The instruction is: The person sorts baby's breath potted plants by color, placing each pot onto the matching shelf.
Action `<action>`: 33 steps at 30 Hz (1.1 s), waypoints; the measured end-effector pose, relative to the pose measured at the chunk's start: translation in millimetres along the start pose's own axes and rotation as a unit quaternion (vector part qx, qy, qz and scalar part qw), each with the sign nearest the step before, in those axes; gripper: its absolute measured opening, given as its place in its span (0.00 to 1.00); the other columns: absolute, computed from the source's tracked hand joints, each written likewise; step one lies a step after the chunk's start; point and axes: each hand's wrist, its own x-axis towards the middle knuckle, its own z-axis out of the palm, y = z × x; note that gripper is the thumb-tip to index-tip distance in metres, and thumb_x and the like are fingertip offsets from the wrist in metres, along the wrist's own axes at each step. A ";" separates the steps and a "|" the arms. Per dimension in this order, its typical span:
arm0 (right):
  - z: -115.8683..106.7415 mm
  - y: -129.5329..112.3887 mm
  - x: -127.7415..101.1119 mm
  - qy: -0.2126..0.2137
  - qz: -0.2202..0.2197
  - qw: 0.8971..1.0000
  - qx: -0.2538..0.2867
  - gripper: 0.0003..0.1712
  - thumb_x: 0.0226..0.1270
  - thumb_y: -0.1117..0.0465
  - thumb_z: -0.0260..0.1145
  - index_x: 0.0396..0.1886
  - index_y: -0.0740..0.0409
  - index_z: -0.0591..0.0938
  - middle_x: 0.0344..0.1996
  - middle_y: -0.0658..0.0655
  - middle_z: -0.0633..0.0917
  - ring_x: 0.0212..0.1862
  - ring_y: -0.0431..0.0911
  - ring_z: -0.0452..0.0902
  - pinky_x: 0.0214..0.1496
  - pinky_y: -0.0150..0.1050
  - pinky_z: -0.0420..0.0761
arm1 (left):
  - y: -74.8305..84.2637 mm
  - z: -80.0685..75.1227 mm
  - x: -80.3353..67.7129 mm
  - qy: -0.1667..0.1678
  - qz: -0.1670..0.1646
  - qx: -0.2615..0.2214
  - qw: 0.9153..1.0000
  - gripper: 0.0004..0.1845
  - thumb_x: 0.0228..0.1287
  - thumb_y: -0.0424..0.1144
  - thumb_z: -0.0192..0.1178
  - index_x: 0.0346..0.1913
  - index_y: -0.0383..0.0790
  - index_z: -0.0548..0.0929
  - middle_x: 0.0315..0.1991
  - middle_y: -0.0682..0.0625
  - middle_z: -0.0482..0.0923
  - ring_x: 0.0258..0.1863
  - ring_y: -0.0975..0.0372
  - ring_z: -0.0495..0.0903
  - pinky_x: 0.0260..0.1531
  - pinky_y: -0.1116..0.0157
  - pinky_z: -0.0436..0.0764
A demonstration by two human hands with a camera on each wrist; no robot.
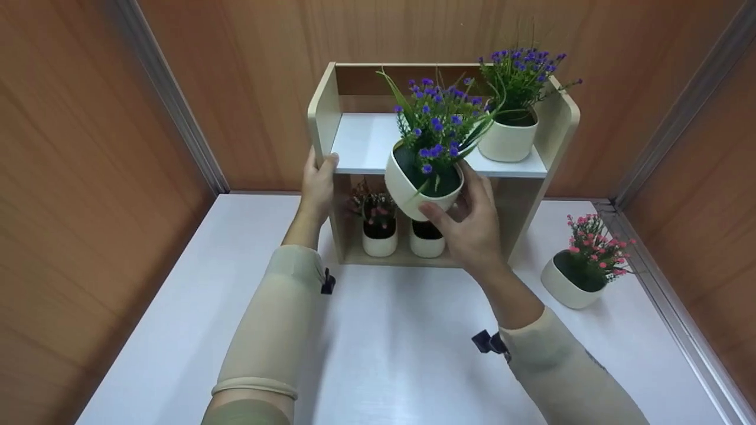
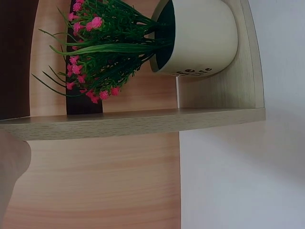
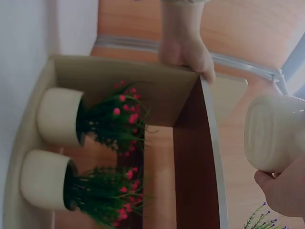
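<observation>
Right hand [image 1: 472, 227] fingers curl round a purple-flowered pot [image 1: 420, 188], tilted before the shelf [image 1: 366, 144]; left hand [image 1: 318, 186] fingers grip the shelf's left side.

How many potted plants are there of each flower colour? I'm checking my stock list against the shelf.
Purple: 2, one in the right hand, pot, one on the top shelf.
Pink: 3, two on the bottom shelf, one on the table.
Total: 5.
</observation>
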 end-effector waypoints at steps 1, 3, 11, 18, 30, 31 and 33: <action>1.4 -0.4 5.9 -0.001 0.001 1.000 -0.004 0.56 0.67 0.49 0.81 0.88 0.50 0.60 0.75 0.57 0.67 0.83 0.48 0.67 0.84 0.45 0.71 | -0.2 0.3 0.0 0.001 -0.001 0.000 1.000 0.35 0.85 0.44 0.50 0.89 0.51 0.54 0.88 0.45 0.58 0.91 0.51 0.49 0.91 0.47 0.46; 3.9 0.5 16.4 -0.003 0.005 1.000 -0.018 0.57 0.67 0.45 0.80 0.88 0.50 0.61 0.76 0.57 0.66 0.82 0.48 0.68 0.83 0.43 0.73 | -0.7 1.0 0.1 0.004 -0.001 -0.004 1.000 0.35 0.85 0.43 0.50 0.88 0.50 0.54 0.87 0.44 0.58 0.90 0.50 0.50 0.91 0.47 0.47; 9.0 11.2 49.9 -0.017 0.026 0.995 -0.095 0.58 0.69 0.40 0.78 0.89 0.49 0.58 0.79 0.58 0.68 0.81 0.47 0.68 0.85 0.45 0.71 | 0.0 3.7 1.1 0.006 -0.008 0.001 1.000 0.37 0.84 0.43 0.51 0.89 0.50 0.53 0.87 0.44 0.58 0.90 0.50 0.51 0.91 0.47 0.49; 14.2 5.6 75.7 -0.029 0.025 0.984 -0.172 0.61 0.67 0.35 0.77 0.89 0.51 0.56 0.76 0.60 0.73 0.78 0.50 0.71 0.84 0.48 0.73 | 2.3 3.2 1.3 -0.001 0.001 0.006 1.000 0.36 0.85 0.45 0.50 0.89 0.53 0.53 0.88 0.47 0.57 0.91 0.51 0.48 0.91 0.45 0.45; 33.9 1.0 109.7 -0.039 0.062 0.973 -0.218 0.60 0.65 0.33 0.78 0.87 0.54 0.62 0.75 0.59 0.76 0.79 0.50 0.71 0.86 0.48 0.70 | -0.3 0.5 1.2 0.001 0.002 0.005 1.000 0.36 0.85 0.46 0.50 0.88 0.53 0.54 0.87 0.48 0.59 0.90 0.52 0.51 0.91 0.48 0.47; 35.7 1.6 111.7 -0.036 0.061 0.974 -0.218 0.60 0.65 0.34 0.78 0.86 0.55 0.63 0.74 0.59 0.76 0.78 0.50 0.72 0.86 0.48 0.70 | -0.4 0.6 1.1 0.001 0.001 0.005 1.000 0.36 0.85 0.46 0.50 0.89 0.53 0.54 0.87 0.48 0.59 0.90 0.52 0.50 0.91 0.47 0.47; 39.3 2.2 115.1 -0.028 0.061 0.974 -0.217 0.59 0.64 0.35 0.79 0.85 0.55 0.64 0.74 0.58 0.77 0.78 0.50 0.72 0.86 0.48 0.71 | -0.7 0.6 0.6 0.000 -0.003 0.010 1.000 0.36 0.85 0.46 0.50 0.89 0.54 0.53 0.88 0.48 0.57 0.91 0.52 0.49 0.91 0.47 0.46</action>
